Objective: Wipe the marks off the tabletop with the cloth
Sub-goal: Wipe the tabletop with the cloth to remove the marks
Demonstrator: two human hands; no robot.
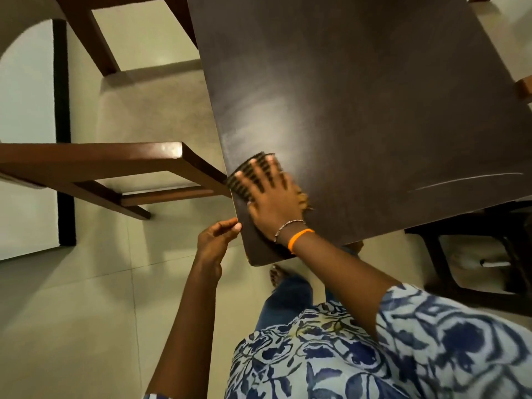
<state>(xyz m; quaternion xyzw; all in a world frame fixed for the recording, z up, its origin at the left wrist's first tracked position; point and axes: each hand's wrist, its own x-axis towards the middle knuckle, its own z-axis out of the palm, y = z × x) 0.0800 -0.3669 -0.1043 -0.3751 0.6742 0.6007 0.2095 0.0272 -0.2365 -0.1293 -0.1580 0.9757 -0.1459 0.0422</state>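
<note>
While right hand (pixel 269 194) presses cloth (pixel 247 175) flat on tabletop (pixel 359 110), left hand (pixel 217 236) grip seemingly pinching edge

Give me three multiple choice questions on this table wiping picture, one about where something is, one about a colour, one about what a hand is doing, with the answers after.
1. Where is the striped cloth on the tabletop?
A. at its left edge, near the front corner
B. in its middle
C. at its far right edge

2. What colour is the plain band on the right wrist?
A. green
B. orange
C. white

3. What is the right hand doing?
A. hanging idle beside the table
B. pressing flat on the cloth with fingers spread
C. gripping a chair back

Answers:
1. A: the cloth lies against the left edge, just up from the rounded corner.
2. B: the band is bright orange, next to a thin beaded bracelet.
3. B: straight, spread fingers lie on the cloth, while the left hand pinches the table edge.
</note>
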